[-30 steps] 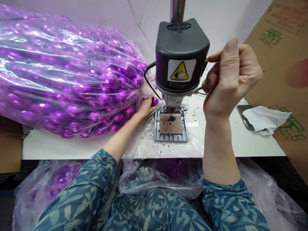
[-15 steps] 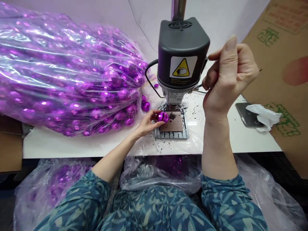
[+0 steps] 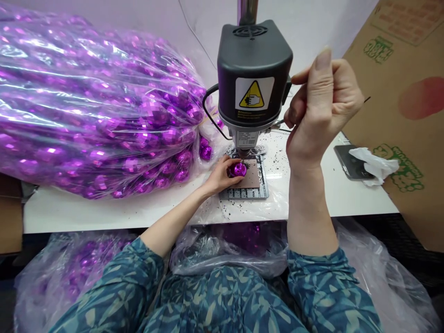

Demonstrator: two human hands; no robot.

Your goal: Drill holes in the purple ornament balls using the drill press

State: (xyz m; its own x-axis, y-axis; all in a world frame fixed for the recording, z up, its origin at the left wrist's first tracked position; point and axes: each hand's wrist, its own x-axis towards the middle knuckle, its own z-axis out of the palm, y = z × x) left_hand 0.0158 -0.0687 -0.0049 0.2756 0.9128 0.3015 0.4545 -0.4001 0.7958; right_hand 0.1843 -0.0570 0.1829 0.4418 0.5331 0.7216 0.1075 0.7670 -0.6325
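Between the thumb and fingers of my left hand [image 3: 222, 175] is a shiny purple faceted ball [image 3: 239, 169]. It is over a brown square board [image 3: 252, 178] on the slotted metal base [image 3: 243, 195] of a drill press. Above hangs the black drill head [image 3: 255, 74] with a yellow warning label; its lower tip is close behind the ball. My right hand [image 3: 321, 106] is raised at the right side of the drill head, fingers curled around what looks like a thin lever, mostly hidden by the hand.
A large clear bag of purple balls [image 3: 104, 111] fills the left of the white table [image 3: 104, 212]. Loose purple balls [image 3: 205, 150] lie beside it. At right are a phone [image 3: 350, 162], white tissue [image 3: 376, 164] and a cardboard box [image 3: 412, 111]. Dark shavings surround the base.
My left hand has brought the ball further over the board, and the ball has turned to show a different side. My right hand keeps its grip. The whole view has shifted slightly.
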